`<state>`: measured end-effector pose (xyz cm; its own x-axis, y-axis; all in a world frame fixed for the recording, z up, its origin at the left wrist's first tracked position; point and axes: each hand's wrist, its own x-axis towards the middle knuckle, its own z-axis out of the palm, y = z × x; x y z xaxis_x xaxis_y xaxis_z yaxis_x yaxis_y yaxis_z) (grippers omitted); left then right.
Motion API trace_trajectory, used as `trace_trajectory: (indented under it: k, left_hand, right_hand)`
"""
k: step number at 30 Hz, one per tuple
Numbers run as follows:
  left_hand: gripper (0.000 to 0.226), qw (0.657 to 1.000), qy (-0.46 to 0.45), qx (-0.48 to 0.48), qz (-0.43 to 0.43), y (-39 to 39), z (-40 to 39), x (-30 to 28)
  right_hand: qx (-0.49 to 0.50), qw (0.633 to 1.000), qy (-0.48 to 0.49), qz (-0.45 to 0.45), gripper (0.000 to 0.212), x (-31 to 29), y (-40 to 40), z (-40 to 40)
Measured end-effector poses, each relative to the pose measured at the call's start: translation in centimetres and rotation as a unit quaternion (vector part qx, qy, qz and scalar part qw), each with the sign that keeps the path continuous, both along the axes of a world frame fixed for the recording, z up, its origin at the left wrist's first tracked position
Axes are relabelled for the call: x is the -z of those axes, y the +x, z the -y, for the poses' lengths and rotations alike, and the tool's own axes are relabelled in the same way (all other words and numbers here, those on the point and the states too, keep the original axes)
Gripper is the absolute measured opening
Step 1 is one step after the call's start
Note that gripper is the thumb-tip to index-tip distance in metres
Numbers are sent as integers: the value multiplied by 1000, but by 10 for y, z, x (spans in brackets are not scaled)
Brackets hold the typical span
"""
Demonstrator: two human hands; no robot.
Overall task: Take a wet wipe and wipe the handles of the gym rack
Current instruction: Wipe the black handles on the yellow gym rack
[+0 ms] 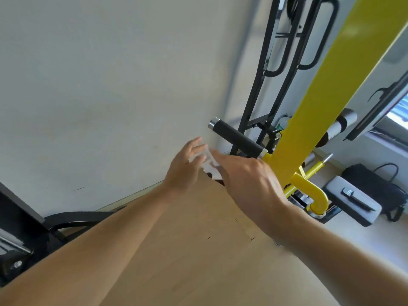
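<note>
A white wet wipe (208, 162) is stretched between my two hands in front of the wall. My left hand (184, 167) pinches its left side, fingers pointing up to the right. My right hand (250, 180) pinches its right side, seen from the back with the index finger lying over the wipe. Just above and to the right, a black padded handle (236, 138) with a chrome end cap sticks out leftward from the yellow upright (309, 102) of the gym rack. A second handle (339, 124) shows behind the upright on the right. Neither hand touches a handle.
A yellow hook (313, 193) juts from the upright's base. A grey case (353, 202) and a black bag (375, 184) lie on the floor at right. Black rack bars (267, 69) rise against the wall. Dark equipment (19, 235) stands at the lower left on the wooden floor (198, 250).
</note>
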<state>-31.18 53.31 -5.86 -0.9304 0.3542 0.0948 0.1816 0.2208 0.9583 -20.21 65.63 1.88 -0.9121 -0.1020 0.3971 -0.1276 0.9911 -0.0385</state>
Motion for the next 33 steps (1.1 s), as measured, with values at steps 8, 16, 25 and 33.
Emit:
trace_trajectory:
  k: [8,16,25,33]
  left_hand:
    - [30,992,98,-26,-68,-12,-11,-62]
    - [26,981,-38,-12,-187,-24,-11,-63]
    - [25,948,-100,-31,-301,-32,-10,-52]
    - [35,973,-38,-15,-228,-26,-6,-56]
  right_hand:
    - [147,972,180,39,33,-47,-9,3]
    - [185,971,122,92,24,-32,-48,-14]
    - [123,991,6,46,49,-10,-58,-14]
    - [98,995,-23,-6,49,-7,-61,-3]
